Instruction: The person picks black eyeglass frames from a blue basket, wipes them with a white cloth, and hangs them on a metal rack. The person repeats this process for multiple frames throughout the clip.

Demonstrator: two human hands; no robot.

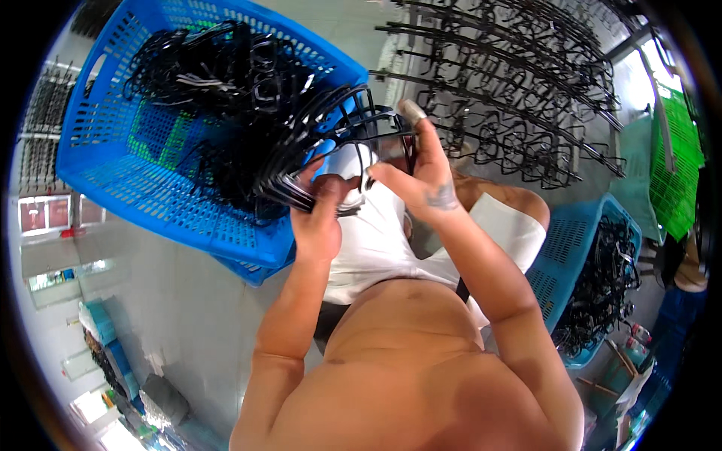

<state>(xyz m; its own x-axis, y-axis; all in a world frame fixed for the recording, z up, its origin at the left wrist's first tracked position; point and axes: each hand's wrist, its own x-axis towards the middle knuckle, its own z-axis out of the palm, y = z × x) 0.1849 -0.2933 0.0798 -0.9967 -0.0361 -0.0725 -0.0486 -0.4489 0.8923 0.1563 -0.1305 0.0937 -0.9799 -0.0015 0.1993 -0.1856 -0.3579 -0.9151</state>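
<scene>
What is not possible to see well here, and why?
All in the head view:
Left hand: some fingers hidden by the held black frames.
Number of held black frames: they overlap.
Large blue basket: much of its floor covered by heaped frames.
Person at right: cut off by dark rim.

- Floor (199, 323): grey, smooth, light-reflecting; 2 blue baskets stand at floor level, 1 on each side.
- Large blue basket (248, 252), left: perforated walls; black wire frames (218, 83) lie in it, tangled and heaped. A further blue edge shows beneath its near rim.
- Smaller blue basket (558, 244), right: holds jumbled black pieces (602, 293).
- Dark rods (511, 84), upper right: set in rows, carrying numerous black bent frames (519, 154).
</scene>
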